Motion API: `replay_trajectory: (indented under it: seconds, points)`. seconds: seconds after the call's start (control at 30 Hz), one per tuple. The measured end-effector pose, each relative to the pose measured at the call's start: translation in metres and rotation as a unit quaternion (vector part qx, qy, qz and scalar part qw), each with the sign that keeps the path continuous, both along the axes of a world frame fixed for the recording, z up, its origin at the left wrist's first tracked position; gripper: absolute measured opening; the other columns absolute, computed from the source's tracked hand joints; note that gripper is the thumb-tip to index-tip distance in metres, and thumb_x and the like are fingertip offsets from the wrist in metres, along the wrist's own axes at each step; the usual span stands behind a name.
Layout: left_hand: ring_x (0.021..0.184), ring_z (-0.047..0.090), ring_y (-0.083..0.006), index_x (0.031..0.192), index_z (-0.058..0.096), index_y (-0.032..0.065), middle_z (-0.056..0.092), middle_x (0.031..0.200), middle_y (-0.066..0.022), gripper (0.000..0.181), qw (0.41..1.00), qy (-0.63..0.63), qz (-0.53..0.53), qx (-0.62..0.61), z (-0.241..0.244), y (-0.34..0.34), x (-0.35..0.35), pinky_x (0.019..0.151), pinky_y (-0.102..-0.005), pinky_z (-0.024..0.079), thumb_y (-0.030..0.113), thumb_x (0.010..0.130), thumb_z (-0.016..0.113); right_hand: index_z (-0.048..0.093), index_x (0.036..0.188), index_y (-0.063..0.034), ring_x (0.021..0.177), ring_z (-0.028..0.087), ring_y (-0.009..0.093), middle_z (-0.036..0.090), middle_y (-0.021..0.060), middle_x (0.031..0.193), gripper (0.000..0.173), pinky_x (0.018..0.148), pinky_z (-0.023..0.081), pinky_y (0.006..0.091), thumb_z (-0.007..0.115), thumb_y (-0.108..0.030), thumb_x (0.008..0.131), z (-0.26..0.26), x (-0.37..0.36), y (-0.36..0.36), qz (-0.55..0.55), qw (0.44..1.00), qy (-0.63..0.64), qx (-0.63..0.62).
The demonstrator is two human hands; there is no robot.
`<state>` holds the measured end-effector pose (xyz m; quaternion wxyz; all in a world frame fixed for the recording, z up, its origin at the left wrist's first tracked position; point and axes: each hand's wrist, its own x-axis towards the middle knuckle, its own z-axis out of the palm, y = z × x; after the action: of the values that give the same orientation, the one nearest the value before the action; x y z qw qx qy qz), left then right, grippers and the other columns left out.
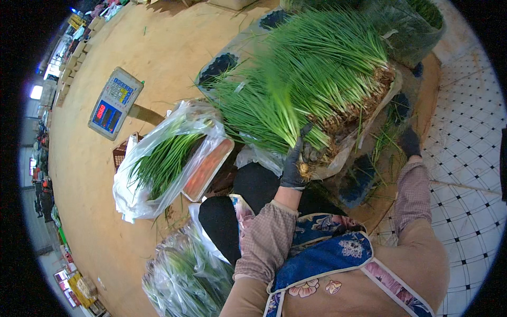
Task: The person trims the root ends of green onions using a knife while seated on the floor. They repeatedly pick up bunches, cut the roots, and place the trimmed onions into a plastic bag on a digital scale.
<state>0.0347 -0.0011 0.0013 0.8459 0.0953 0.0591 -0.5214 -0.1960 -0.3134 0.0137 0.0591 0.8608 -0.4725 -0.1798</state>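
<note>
My left hand (294,168), in a dark glove, grips a small bunch of green onions (291,126) near the pale root ends, its leaves blurred and pointing away from me. A bulb with roots shows at its palm. Just beyond lies a large heap of green onions (328,75), brown soil-covered roots facing right, on a plastic sheet (340,164). Off to the right, my right hand (410,142), also dark-gloved, is lowered beside loose leaf scraps (384,138). Its fingers are blurred, so whether it holds anything cannot be told.
On the left, a clear plastic bag (158,198) of green onions lies over a scale with an orange-red pan (210,168). The scale's lit display (116,104) stands behind it. Bagged onions (190,273) lie lower left. A mesh sack (412,39) stands far right, near the white tiled wall (463,158).
</note>
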Motion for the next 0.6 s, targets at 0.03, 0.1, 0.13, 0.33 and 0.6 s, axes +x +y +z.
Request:
replay_trajectory:
  seconds: [0.03, 0.1, 0.13, 0.33, 0.6]
  points:
    - [0.063, 0.051, -0.0157, 0.102, 0.043, 0.0028, 0.05, 0.069, -0.0045, 0.033, 0.998, -0.032, -0.007, 0.045, -0.001, -0.007, -0.003, 0.065, -0.0313, 0.043, 0.027, 0.079, 0.041, 0.034, 0.112, 0.0, 0.081, 0.049, 0.019, 0.047, 0.0103, 0.098, 0.038, 0.07, 0.041, 0.0275, 0.042, -0.015, 0.079, -0.02, 0.0, 0.001, 0.078, 0.997, -0.009, 0.026]
    - [0.063, 0.05, -0.0143, 0.103, 0.043, 0.003, 0.05, 0.068, -0.0025, 0.034, 0.985, -0.1, -0.022, 0.137, 0.005, -0.018, -0.007, 0.064, -0.031, 0.043, 0.027, 0.079, 0.042, 0.033, 0.112, 0.0003, 0.083, 0.049, 0.021, 0.047, 0.0106, 0.101, 0.041, 0.074, 0.039, 0.03, 0.047, -0.014, 0.075, -0.051, 0.028, 0.019, -0.034, 0.911, -0.279, 0.302]
    - [0.083, 0.049, -0.0175, 0.102, 0.046, 0.0, 0.051, 0.092, -0.0086, 0.031, 0.992, -0.036, -0.046, 0.109, 0.009, -0.016, -0.006, 0.075, -0.0263, 0.038, 0.02, 0.079, 0.043, 0.034, 0.111, 0.0005, 0.083, 0.049, 0.022, 0.046, 0.0111, 0.102, 0.043, 0.075, 0.039, 0.031, 0.049, -0.012, 0.073, -0.056, 0.07, 0.046, -0.215, 0.678, -0.493, 0.5]
    - [0.086, 0.047, -0.0171, 0.101, 0.047, 0.0009, 0.049, 0.096, -0.0082, 0.03, 0.983, -0.043, -0.041, 0.171, -0.003, -0.014, -0.008, 0.073, -0.0281, 0.04, 0.018, 0.076, 0.047, 0.034, 0.11, 0.0, 0.101, 0.038, 0.028, 0.039, 0.0167, 0.11, 0.044, 0.083, 0.033, 0.0348, 0.049, -0.017, 0.073, -0.137, 0.179, 0.07, 0.065, 0.95, -0.193, 0.239]
    - [0.087, 0.046, -0.0153, 0.102, 0.047, 0.0034, 0.048, 0.099, -0.0049, 0.031, 0.963, -0.088, -0.002, 0.253, 0.001, -0.014, -0.006, 0.075, -0.0273, 0.037, 0.016, 0.073, 0.049, 0.033, 0.111, -0.0002, 0.103, 0.036, 0.028, 0.038, 0.0176, 0.111, 0.045, 0.083, 0.032, 0.035, 0.05, -0.017, 0.072, -0.183, 0.207, 0.054, -0.009, 0.958, -0.125, 0.258]
